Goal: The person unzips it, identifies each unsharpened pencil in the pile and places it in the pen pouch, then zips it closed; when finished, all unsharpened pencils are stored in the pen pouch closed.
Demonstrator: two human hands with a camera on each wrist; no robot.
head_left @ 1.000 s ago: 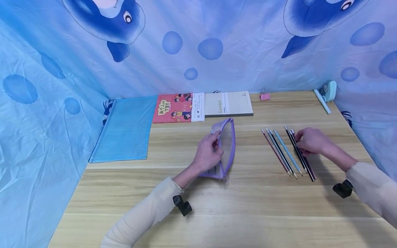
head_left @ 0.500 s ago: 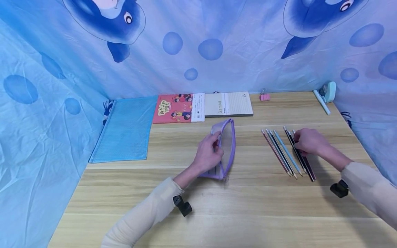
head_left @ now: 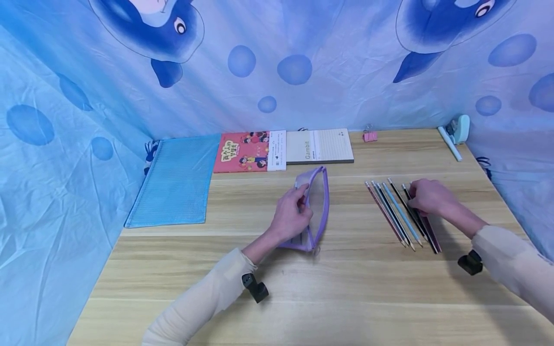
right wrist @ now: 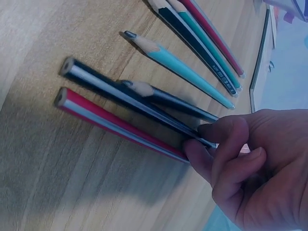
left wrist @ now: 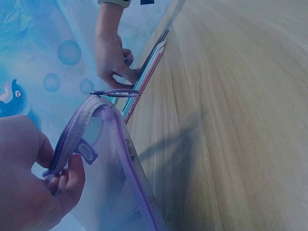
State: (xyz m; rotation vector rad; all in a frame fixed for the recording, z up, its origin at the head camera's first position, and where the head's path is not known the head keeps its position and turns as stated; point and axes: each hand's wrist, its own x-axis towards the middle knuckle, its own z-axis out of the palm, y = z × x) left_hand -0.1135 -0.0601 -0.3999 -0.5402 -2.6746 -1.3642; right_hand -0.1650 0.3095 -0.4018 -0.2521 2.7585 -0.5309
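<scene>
My left hand [head_left: 291, 216] pinches one side of the opening of a purple mesh zip pouch [head_left: 325, 211]. The pouch gapes toward the right, and a small tag [left wrist: 86, 151] shows inside its rim. On the right, my right hand [head_left: 432, 198] has thumb and forefinger around the far end of an unsharpened black pencil [right wrist: 127, 98]. Beside that lie a sharpened black pencil [right wrist: 180, 106] and an unsharpened red pencil [right wrist: 120, 127], whose far end the fingers hide. A light blue pencil [head_left: 400, 211] and several other pencils [head_left: 384, 211] lie just left of them.
Along the back of the table are a blue mesh folder [head_left: 173, 182], a red book [head_left: 240, 154], a notebook [head_left: 333, 144] and a pink binder clip [head_left: 370, 136]. A light-blue pen-like stick [head_left: 450, 143] lies at the back right. A printed curtain [head_left: 268, 57] surrounds the table.
My right hand has shifted slightly left. The far ends of the two black pencils have swung left, the sharpened one toward the blue pencil. The left hand and pouch stay put.
</scene>
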